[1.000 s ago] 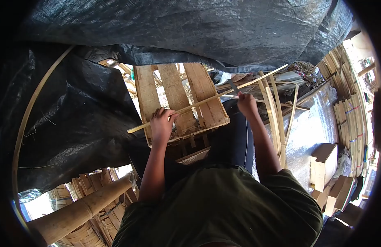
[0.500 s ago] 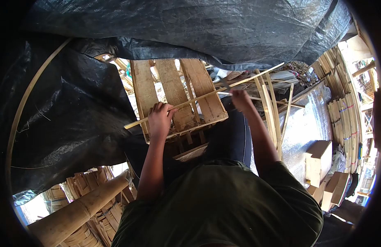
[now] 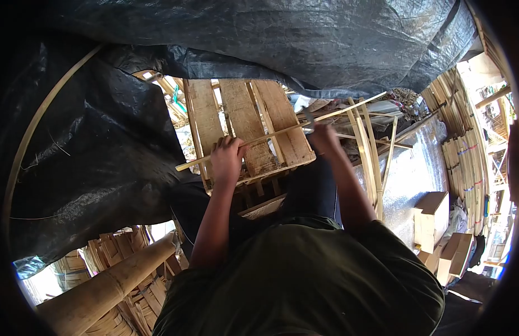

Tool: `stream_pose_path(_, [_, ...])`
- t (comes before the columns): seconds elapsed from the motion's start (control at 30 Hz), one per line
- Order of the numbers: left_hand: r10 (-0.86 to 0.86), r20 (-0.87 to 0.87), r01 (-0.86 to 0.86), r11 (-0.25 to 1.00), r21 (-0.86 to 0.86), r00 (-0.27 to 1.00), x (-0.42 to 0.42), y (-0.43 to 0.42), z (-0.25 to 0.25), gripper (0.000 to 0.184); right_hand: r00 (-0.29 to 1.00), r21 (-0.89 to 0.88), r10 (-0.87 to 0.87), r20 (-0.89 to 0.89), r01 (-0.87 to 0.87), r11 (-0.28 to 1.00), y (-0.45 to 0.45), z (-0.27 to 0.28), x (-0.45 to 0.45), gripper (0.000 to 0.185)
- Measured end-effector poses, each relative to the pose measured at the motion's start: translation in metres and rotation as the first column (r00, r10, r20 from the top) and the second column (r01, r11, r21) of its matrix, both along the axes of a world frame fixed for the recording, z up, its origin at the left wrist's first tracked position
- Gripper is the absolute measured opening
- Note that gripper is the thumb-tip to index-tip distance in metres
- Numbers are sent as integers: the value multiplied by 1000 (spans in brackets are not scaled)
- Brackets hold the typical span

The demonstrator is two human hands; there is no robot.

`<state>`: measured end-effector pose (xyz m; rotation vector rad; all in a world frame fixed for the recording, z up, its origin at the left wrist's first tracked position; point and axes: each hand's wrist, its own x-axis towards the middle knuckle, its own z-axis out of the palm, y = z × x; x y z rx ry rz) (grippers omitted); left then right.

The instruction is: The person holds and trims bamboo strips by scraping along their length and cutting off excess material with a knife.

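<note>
the left hand (image 3: 227, 162), near the slatted table's (image 3: 237, 106) near left corner, has its grip closed on a thin wooden strip (image 3: 270, 135) slanting past both side edges. beyond the right edge, the right hand's (image 3: 325, 140) grip holds a dark-bladed tool (image 3: 308, 115); whether it touches the strip, i cannot tell.

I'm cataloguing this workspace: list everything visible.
Slatted frame: one, brown, centre
Long strip: one, yellowish, across frame
Blade: one, grey, centre-right
Loose sticks: several, yellowish, right
Sheet: one, silver, right
Bundled strips: several, tan, far right
Boxes: several, brown, lower right
Plastic sheeting: count unclear, black, top and left
Curved strip: one, tan, left
Pole: one, tan, lower left
Flat pieces: several, brown, lower left
Shirt: one, green, bottom
Trousers: pair, dark, centre
Left hand: one, on long strip
Right hand: one, holding blade
</note>
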<state>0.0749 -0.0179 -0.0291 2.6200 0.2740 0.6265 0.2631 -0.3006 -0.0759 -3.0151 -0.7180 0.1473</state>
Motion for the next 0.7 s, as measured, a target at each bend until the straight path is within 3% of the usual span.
stream_pose_path(0.03, [10,-5,-10,1000,-1,1000,-1,1,2,20,910,397,-389,-142,413,820,34,23,-35,36])
stream_pose_path(0.07, [18,-12,-18,1000,-2,1000,-3,1,4,20,932,423,-350,-98,357,833,33,25,-41,31])
stream_pose_path(0.1, [16,-15,-16,1000,-3,1000,-5,2,5,20,998,311,-38,-56,54,949,3,1,-20,31])
stream_pose_path(0.13, [14,0,-14,1000,-10,1000,-5,2,6,20,958,184,283,-53,-269,945,-27,-22,7,31])
stream_pose_path(0.17, [11,16,-10,1000,-17,1000,-6,4,6,19,882,-446,469,-44,-438,781,-28,17,12,35])
stream_pose_path(0.2, [9,18,-9,1000,-18,1000,-6,5,3,19,883,-447,468,-42,-436,781,-33,19,19,35])
stream_pose_path(0.23, [1,42,-1,1000,-5,999,-3,6,-1,19,996,-105,6,-86,-15,994,-43,20,27,37])
stream_pose_path(0.27, [-8,64,8,1000,7,998,-1,6,-4,19,867,191,-410,-283,470,862,-50,21,31,38])
stream_pose_path(0.3, [-10,69,10,1000,5,998,0,5,-5,19,867,191,-413,-279,471,861,-41,31,20,38])
stream_pose_path(0.37, [-12,58,11,1000,17,998,0,6,-5,20,915,141,-182,-360,246,959,11,60,-25,35])
stream_pose_path(0.4, [-15,56,14,1000,17,998,0,7,-4,20,986,-44,71,-153,-79,996,28,18,-31,35])
stream_pose_path(0.43, [-6,42,6,1000,-14,999,-2,7,-1,20,943,120,-115,-312,159,980,35,45,-39,34])
stream_pose_path(0.47, [2,27,-1,999,-44,1000,-3,7,-1,20,835,234,-256,-488,408,883,37,74,-47,35])
stream_pose_path(0.5, [-1,26,2,999,-44,1000,-4,6,-1,20,930,404,-24,-367,183,896,1,10,-12,45])
stream_pose_path(0.57, [-8,63,10,1000,-22,998,-2,6,-3,21,784,79,-287,-550,391,917,-8,66,10,22])
stream_pose_path(0.6, [-7,62,8,1000,-20,998,-3,6,0,21,784,80,-285,-552,390,917,-17,59,17,22])
stream_pose_path(0.7, [6,32,-5,999,-50,999,-2,5,3,23,886,183,-348,-306,414,892,-36,17,34,29])
